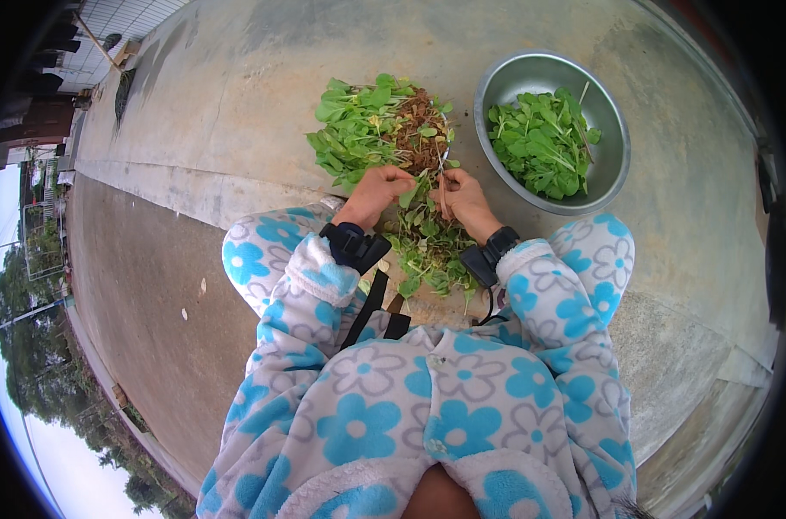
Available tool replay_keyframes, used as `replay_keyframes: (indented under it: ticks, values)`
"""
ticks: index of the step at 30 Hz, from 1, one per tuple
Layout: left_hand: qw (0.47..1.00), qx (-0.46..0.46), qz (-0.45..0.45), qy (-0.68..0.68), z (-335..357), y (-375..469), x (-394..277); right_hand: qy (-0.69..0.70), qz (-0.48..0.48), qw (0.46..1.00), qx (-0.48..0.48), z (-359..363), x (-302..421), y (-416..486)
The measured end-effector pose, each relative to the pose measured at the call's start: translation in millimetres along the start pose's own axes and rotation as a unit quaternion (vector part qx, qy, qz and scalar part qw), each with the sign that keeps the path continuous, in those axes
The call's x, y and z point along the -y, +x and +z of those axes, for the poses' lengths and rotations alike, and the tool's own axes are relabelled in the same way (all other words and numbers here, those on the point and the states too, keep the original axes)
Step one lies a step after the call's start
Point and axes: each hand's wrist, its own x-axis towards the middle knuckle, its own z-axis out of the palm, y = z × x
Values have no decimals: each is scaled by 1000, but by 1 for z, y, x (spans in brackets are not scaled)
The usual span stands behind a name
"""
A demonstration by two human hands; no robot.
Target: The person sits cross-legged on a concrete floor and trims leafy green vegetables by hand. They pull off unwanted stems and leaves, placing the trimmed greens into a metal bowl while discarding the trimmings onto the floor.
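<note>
Between the fingertips of my left hand [375,194] is a small leafy green plant [406,194]. My right hand [468,200] holds a pair of scissors [443,198] with pinkish-orange handles, its blades pointing away from me. Just beyond both hands lies a heap of leafy greens [357,130], leaves to the left and brown, soil-covered roots [422,126] to the right. A pale rim shows at the heap's right edge; what it belongs to is mostly hidden. Below my hands, between my legs, is a loose pile of leaves and root scraps [435,250].
To the right stands a round metal basin [608,185] with green leaves [542,143] inside. Concrete floor [289,58] surrounds everything, with a raised edge [153,194] on the left. A broom [122,97] leans by the tiled wall at far left.
</note>
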Motion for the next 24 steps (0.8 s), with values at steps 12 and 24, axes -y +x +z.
replay_keyframes:
  ticks: [12,24]
  values:
    - [993,-111,-1,-26,-20,9,5,-13,16,997,-69,-14,8,2]
    - [997,-76,12,5,-19,9,9,-20,7,993,-118,-15,34,-10]
